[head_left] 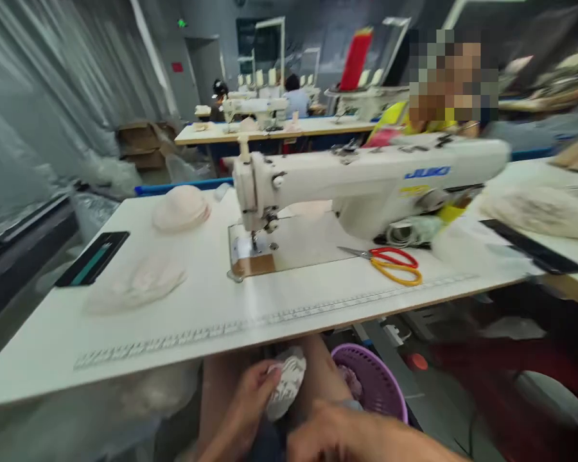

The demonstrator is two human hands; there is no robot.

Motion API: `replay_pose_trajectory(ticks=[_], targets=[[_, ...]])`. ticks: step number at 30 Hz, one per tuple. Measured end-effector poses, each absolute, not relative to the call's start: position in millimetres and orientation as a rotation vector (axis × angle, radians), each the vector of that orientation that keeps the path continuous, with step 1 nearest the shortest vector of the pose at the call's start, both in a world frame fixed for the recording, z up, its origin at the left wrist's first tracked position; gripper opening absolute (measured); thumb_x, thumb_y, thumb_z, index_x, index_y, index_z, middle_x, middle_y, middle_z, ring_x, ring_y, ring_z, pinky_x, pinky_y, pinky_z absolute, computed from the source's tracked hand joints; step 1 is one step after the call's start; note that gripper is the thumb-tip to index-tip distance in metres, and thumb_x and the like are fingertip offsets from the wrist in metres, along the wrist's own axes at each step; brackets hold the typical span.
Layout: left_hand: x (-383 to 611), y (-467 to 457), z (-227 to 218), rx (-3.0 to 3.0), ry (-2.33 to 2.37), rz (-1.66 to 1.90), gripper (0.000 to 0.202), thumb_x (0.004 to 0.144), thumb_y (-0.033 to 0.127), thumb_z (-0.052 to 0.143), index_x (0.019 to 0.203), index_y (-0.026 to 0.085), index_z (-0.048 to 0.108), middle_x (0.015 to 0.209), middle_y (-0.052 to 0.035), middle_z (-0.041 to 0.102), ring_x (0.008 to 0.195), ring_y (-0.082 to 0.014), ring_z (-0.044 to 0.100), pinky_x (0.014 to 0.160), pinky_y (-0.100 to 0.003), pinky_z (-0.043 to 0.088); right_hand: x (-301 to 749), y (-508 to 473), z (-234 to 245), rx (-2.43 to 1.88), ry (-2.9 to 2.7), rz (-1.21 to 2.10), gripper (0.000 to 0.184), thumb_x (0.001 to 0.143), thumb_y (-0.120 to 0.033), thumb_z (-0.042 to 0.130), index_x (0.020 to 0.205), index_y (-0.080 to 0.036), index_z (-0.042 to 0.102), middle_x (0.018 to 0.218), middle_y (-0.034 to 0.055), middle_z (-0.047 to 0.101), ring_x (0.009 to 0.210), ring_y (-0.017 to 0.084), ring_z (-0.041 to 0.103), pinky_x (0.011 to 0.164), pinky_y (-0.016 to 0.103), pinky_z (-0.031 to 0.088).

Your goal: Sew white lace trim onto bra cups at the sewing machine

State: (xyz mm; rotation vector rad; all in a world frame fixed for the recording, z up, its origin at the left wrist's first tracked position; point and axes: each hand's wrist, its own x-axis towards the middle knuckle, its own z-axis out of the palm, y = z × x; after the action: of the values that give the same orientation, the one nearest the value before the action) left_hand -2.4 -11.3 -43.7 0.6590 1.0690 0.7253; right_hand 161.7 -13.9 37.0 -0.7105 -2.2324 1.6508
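Below the table edge, over my lap, my left hand [257, 391] pinches a white ruffled fabric piece [289, 384] between thumb and fingers. My right hand [318, 431] is lower and to the right, apart from that piece; its fingers are blurred and mostly turned out of sight. On the table in front stands a white sewing machine [313, 176], its needle and presser foot over the plate. Scissors [392, 263] with one red and one orange handle lie right of the needle. A printed ruler strip [212, 333] runs along the table's front edge.
Pale fabric bundles [180, 208] rest on the table's left side, near a black slot [94, 258]. A purple basket [399, 391] holding fabric stands on the floor to my right. Behind the machine is a person in yellow [388, 122]. More machines [255, 109] stand farther back.
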Motion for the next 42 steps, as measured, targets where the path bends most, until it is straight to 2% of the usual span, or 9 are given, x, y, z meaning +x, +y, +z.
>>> replay_pose_trajectory(ticks=[5,12,19,22,26,31,34,37,42], targets=[[-13,-15,-13,0.575,0.893,0.633,0.038,0.067,0.042,0.072,0.086,0.01,0.071,0.063,-0.0013,0.059,0.058,-0.0085,0.045,0.06,-0.021,0.033,163,5,7,-1.137,-2.095,1.436,0.028,0.093,-0.038,0.043,0.084,-0.018,0.061,0.071,-0.0003,0.059,0.063,0.011,0.05,0.057,0.022,0.035],[-26,-20,-5,0.49,0.877,0.62,0.026,0.067,0.024,0.064,0.087,0.01,0.073,0.067,-0.0029,0.06,0.066,-0.0103,0.048,0.065,-0.021,0.035,161,6,2,-1.212,-2.162,1.406,0.028,0.093,-0.041,0.04,0.086,-0.021,0.057,0.062,-0.0027,0.054,0.052,0.01,0.042,0.048,0.022,0.025],[-27,-19,-12,0.436,0.8,0.621,0.031,0.058,0.015,0.056,0.084,0.008,0.072,0.066,-0.0024,0.058,0.063,-0.0093,0.046,0.063,-0.019,0.035,160,8,-3,-1.23,-2.384,1.254,0.028,0.094,-0.041,0.037,0.088,-0.022,0.057,0.061,-0.0022,0.055,0.053,0.012,0.045,0.051,0.023,0.027],[-26,-23,-13,0.547,0.791,0.634,0.027,0.064,0.019,0.059,0.087,0.008,0.07,0.069,-0.0028,0.059,0.066,-0.0107,0.048,0.067,-0.021,0.036,157,8,-4,-1.251,-2.419,1.233,0.029,0.094,-0.042,0.036,0.09,-0.022,0.056,0.064,-0.0008,0.057,0.055,0.013,0.049,0.051,0.023,0.027],[-22,-30,-17,0.737,0.898,0.66,0.033,0.075,0.037,0.065,0.094,0.01,0.069,0.076,-0.004,0.061,0.071,-0.0128,0.05,0.069,-0.023,0.036,154,7,-7,-1.288,-2.503,1.137,0.025,0.093,-0.042,0.038,0.092,-0.022,0.054,0.064,-0.0007,0.058,0.054,0.013,0.05,0.051,0.024,0.026],[-30,-34,-24,0.718,0.967,0.576,0.05,0.069,0.054,0.068,0.093,0.01,0.071,0.073,-0.0044,0.064,0.068,-0.013,0.051,0.067,-0.023,0.036,164,11,-12,-1.309,-2.387,1.301,0.025,0.09,-0.044,0.044,0.085,-0.021,0.052,0.06,-0.0021,0.054,0.053,0.012,0.047,0.05,0.024,0.025],[-40,-35,-25,0.628,0.98,0.502,0.054,0.061,0.053,0.074,0.094,0.01,0.072,0.074,-0.0059,0.067,0.068,-0.0144,0.054,0.069,-0.024,0.038,175,9,-13,-1.197,-2.276,1.618,0.026,0.083,-0.049,0.055,0.086,-0.022,0.056,0.061,-0.0034,0.054,0.058,0.013,0.048,0.052,0.023,0.03],[-48,-34,-25,0.618,0.958,0.449,0.053,0.061,0.049,0.076,0.096,0.01,0.072,0.079,-0.008,0.07,0.072,-0.0164,0.058,0.073,-0.025,0.041,183,5,-9,-1.19,-2.313,1.715,0.031,0.075,-0.048,0.065,0.093,-0.024,0.058,0.068,-0.0032,0.057,0.066,0.015,0.051,0.059,0.024,0.035],[-55,-34,-26,0.632,0.889,0.404,0.05,0.063,0.046,0.076,0.099,0.012,0.071,0.087,-0.0099,0.071,0.08,-0.0186,0.061,0.079,-0.027,0.043,182,5,-5,-1.166,-2.39,1.637,0.022,0.084,-0.044,0.056,0.083,-0.022,0.057,0.074,-0.0003,0.057,0.071,0.016,0.05,0.063,0.026,0.034]])
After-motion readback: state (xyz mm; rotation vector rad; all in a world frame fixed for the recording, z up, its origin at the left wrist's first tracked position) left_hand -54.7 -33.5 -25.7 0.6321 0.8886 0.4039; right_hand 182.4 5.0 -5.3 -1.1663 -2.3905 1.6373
